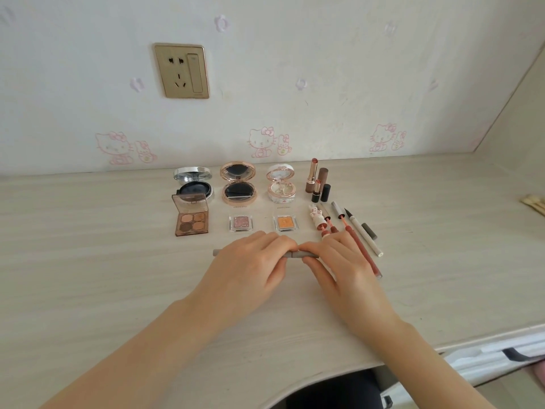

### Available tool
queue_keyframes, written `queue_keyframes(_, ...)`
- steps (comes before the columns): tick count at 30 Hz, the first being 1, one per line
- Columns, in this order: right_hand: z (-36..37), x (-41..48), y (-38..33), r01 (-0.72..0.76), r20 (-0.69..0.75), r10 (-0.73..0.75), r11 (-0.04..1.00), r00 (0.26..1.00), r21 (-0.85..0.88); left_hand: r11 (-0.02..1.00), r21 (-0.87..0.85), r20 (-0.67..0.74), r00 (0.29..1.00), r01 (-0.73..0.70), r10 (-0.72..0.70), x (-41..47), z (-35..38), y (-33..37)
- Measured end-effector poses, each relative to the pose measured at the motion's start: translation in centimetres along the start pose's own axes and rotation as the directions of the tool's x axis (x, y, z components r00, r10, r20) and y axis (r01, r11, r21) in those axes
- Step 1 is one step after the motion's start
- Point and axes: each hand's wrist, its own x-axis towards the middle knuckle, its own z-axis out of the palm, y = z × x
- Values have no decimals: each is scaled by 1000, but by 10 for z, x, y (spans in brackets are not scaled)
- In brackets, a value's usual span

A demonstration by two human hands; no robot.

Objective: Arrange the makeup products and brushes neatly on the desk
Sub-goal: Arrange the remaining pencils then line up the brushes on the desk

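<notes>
A: Why both on one thing?
B: Left grip [250, 267] and right grip [339, 265] each pinch the pen [305, 254], held level over the table [118, 276] before the eyeshadows [240, 223]. They are likely working its cap, since the liners [362, 231] lie uncapped.

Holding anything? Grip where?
A grey pen, level, in both hands: left hand has its grip on the middle, left tip sticking out; right hand grips the right part.

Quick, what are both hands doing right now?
Left hand: closed, pinching the left part of the grey pen.
Right hand: closed, pinching the right end of the same grey pen.
</notes>
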Motion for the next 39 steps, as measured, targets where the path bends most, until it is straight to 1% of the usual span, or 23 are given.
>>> queue_keyframes(4,3,-1,0,46,-1,-46,998,999,-39,998,28,-15,999,53,-52,0,-1,-1)
queue_keyframes(9,4,-2,1,79,-43,-81,995,996,-63,994,85,-44,997,70,-67,-2,-1,-3)
queue_keyframes(12,4,-3,2,80,-51,-82,996,995,-39,993,95,3,998,69,-70,-2,-3,-9)
queue_keyframes(16,4,-3,2,36,-45,-37,999,998,-25,995,36,73,993,92,-95,-2,-3,-11)
queue_keyframes(19,4,-4,2,7,-46,-9,999,999,-34,995,19,77,992,95,-97,-4,0,-13)
queue_keyframes(22,3,-4,3,-30,-83,27,999,996,-41,993,20,67,991,114,-115,-4,0,-14)
queue_keyframes(27,3,-5,7,-126,-143,118,991,983,-48,987,-33,34,987,159,-158,-5,2,-18)
queue_keyframes(30,3,-5,8,-192,-154,187,981,970,-15,980,-64,23,982,188,-187,-4,4,-22)
queue_keyframes(36,0,-4,5,-257,-167,268,963,949,86,960,-196,-35,977,200,-211,3,2,-26)
queue_keyframes(39,-6,0,8,-234,-158,239,971,958,47,920,-286,-51,954,269,-295,9,0,-27)
